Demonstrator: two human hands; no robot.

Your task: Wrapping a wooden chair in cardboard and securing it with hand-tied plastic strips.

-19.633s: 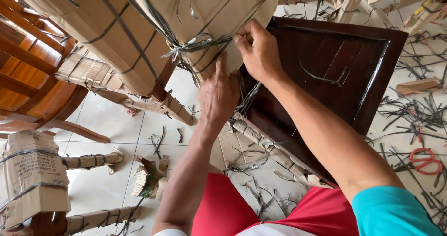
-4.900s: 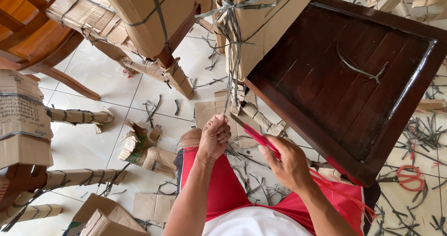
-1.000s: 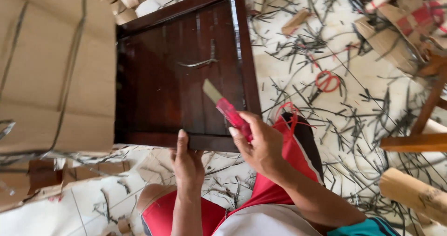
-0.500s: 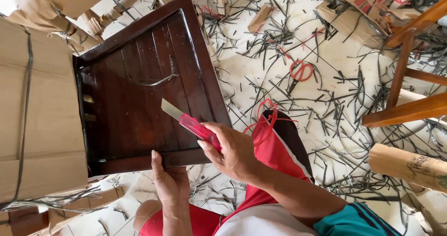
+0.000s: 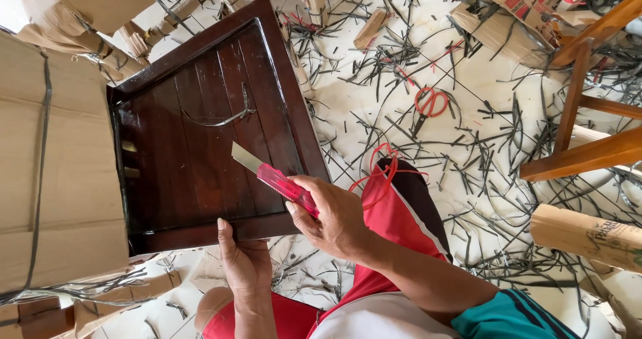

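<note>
A dark brown wooden chair seat [image 5: 200,145] lies below me, its back wrapped in cardboard [image 5: 57,178] bound with grey strapping. My left hand [image 5: 244,262] grips the seat's near edge, thumb on top. My right hand [image 5: 334,215] holds a red utility knife [image 5: 277,182] with its blade extended over the seat. A cut piece of grey strap [image 5: 221,118] rests on the seat.
Red-handled scissors [image 5: 429,103] lie on the white tiled floor among several cut grey straps. Orange-brown wooden chair legs [image 5: 588,111] stand at the right, with a cardboard-wrapped leg [image 5: 588,235] below them. More cardboard-wrapped furniture parts [image 5: 87,5] crowd the top left.
Over the last second the view swung so the seat sits further left and tilted. Both hands keep their hold; the knife stays over the seat, almost still in the last half second.
</note>
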